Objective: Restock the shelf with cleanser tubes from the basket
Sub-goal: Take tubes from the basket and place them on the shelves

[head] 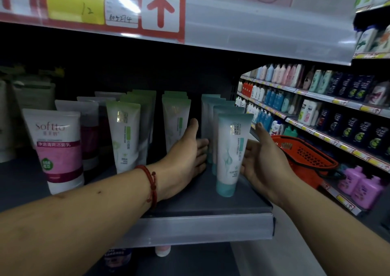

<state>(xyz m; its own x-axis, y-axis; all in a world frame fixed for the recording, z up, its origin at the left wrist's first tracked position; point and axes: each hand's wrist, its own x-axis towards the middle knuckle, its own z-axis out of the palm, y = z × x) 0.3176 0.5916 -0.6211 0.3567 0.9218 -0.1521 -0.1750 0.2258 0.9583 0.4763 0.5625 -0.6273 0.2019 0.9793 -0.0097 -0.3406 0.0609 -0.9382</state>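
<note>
Teal tubes stand cap-down in a single file at the right end of the shelf. The front one is set a little back from the front edge and the others run toward the dark back wall. The left hand is wide, fingers straight and thumb raised. Its fingertips lie against the left side of the file, behind the front tube. A red bracelet circles that wrist. The right hand is also wide, palm turned toward the file. Its fingers are at the front tube's right side, but I cannot tell whether they touch it. Neither hand grips anything.

Left of the left hand, a narrow bare strip of shelf separates the teal file from a row of green tubes. A second green row stands further left. A pink tube stands nearest the front edge toward the left end, with dark red tubes lined up behind it. A clear price rail runs along the front edge.

The red basket sits beyond the shelf's right end, just behind the right hand. It is tilted, and its contents are hidden. Past it, aisle shelves carry bottles, with purple bottles on a low tier. Overhead, the upper shelf's rail bears a red arrow label and a yellow tag.
</note>
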